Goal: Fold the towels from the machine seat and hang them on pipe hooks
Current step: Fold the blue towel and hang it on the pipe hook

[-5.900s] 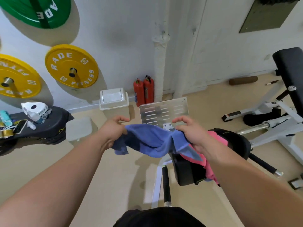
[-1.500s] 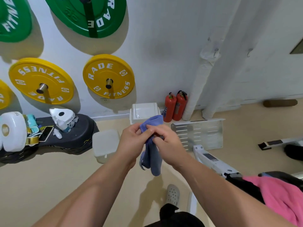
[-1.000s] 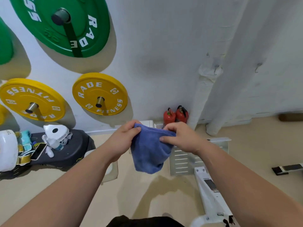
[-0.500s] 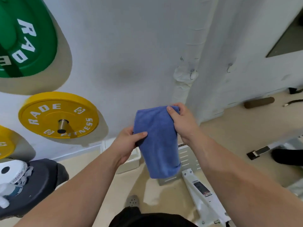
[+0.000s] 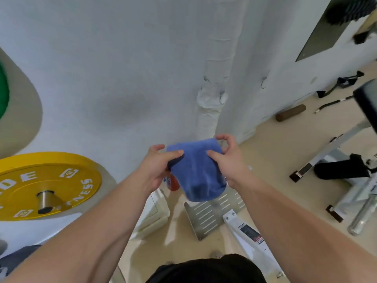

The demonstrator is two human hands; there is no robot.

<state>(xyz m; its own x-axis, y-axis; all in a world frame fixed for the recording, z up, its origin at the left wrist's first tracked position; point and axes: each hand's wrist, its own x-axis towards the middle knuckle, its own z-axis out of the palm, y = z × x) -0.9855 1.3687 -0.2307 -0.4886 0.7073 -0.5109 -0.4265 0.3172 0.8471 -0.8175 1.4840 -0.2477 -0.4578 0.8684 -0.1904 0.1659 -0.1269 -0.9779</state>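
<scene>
With both the left hand [image 5: 156, 168] and right hand [image 5: 226, 160] pinching the folded towel [image 5: 196, 170], hanging seems next: lifting its top onto a hook [image 5: 221, 98] on the pipe [image 5: 214, 78].

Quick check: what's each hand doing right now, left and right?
Left hand: closed, pinching the left top edge of the folded blue towel.
Right hand: closed on the towel's right top edge.

Single head view, forward and down, close over wall [image 5: 122, 58] and floor [image 5: 275, 144].
</scene>
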